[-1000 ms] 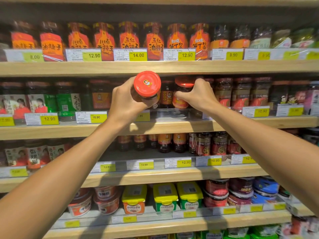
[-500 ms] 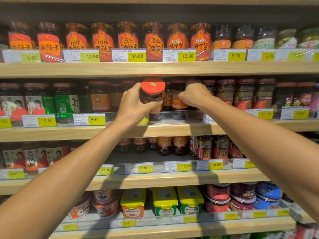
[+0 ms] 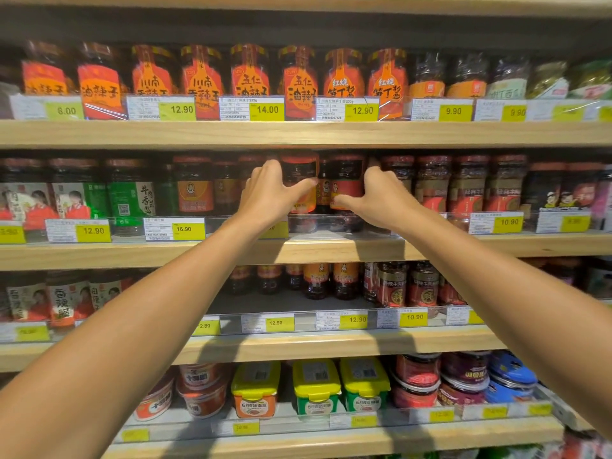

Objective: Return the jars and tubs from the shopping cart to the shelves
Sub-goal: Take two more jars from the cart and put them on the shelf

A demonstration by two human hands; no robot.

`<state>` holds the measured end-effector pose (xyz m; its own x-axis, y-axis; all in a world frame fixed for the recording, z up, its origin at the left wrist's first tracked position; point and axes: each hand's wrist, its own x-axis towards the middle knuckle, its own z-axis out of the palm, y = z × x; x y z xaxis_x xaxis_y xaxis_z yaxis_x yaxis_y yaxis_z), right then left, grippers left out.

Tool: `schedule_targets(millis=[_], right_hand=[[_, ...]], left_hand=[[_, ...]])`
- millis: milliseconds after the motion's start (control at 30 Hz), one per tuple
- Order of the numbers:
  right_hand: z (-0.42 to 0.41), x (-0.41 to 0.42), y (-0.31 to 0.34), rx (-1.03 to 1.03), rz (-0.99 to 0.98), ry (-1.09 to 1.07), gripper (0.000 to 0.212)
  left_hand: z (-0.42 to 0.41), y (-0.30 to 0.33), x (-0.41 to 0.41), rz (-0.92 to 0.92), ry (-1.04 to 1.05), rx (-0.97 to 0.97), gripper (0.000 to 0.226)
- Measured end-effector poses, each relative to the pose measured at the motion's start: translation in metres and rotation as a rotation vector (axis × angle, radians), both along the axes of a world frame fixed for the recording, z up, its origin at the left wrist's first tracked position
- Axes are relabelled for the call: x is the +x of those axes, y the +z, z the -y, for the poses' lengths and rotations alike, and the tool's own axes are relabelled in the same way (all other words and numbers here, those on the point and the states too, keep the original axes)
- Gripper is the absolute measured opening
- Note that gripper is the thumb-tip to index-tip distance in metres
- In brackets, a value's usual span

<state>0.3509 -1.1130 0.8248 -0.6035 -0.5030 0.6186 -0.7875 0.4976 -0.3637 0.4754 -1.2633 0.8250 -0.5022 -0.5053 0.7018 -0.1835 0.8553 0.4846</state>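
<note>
Two dark sauce jars with red lids stand upright side by side on the second shelf (image 3: 331,250), behind its clear front strip. My left hand (image 3: 268,193) wraps around the left jar (image 3: 299,173), thumb across its orange label. My right hand (image 3: 381,197) grips the right jar (image 3: 346,177), thumb on its red label. Both arms reach up from the lower corners of the view. The jars' bases are partly blurred behind the strip.
More jars crowd the same shelf on both sides, such as an orange-labelled jar (image 3: 195,187) to the left. The top shelf (image 3: 298,134) hangs close above the lids. Lower shelves carry jars and yellow-lidded tubs (image 3: 316,385). Yellow price tags line every shelf edge.
My left hand has carried its red-lidded jar from in front of the shelf into the second shelf and stood it beside the right jar. My right hand stayed on its jar.
</note>
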Motion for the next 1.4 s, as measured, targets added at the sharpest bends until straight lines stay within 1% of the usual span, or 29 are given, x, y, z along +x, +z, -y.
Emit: schedule_targets(millis=[167,233,433,467,567,633,800,1000,1133,1233,1400], right_hand=[[-0.026,0.015,-0.012,-0.032,-0.064,0.037,0.085],[-0.033,0.018,-0.014,-0.048,-0.064,0.046,0.092],[-0.046,0.026,-0.021,-0.056,-0.045,0.045,0.089],[-0.048,0.028,-0.022,-0.055,-0.051,0.047,0.087],[-0.056,0.037,-0.024,-0.049,-0.084,0.051,0.081],[-0.063,0.043,-0.027,-0.039,-0.114,0.054,0.079],[-0.082,0.061,-0.038,0.009,-0.187,0.027,0.075],[-0.109,0.093,-0.064,0.085,-0.186,-0.009,0.072],[-0.132,0.115,-0.099,0.155,-0.145,-0.066,0.072],[-0.153,0.130,-0.125,0.245,-0.076,-0.109,0.071],[-0.193,0.148,-0.160,0.333,-0.002,-0.170,0.071]], left_hand=[[0.002,0.003,-0.008,0.044,0.035,-0.008,0.047],[-0.002,0.002,-0.008,0.071,0.035,-0.023,0.044],[-0.013,0.002,0.003,0.187,0.018,-0.019,0.040],[-0.013,0.001,0.007,0.209,0.008,-0.020,0.043],[-0.010,-0.007,0.028,0.230,0.000,-0.076,0.073],[-0.008,-0.016,0.048,0.214,-0.014,-0.161,0.080],[-0.002,-0.042,0.106,0.221,-0.120,-0.375,0.072],[-0.004,-0.068,0.146,0.217,-0.171,-0.519,0.072],[-0.016,-0.103,0.150,0.252,-0.300,-0.602,0.070],[-0.031,-0.133,0.145,0.312,-0.396,-0.615,0.071],[-0.054,-0.166,0.138,0.419,-0.482,-0.548,0.076]])
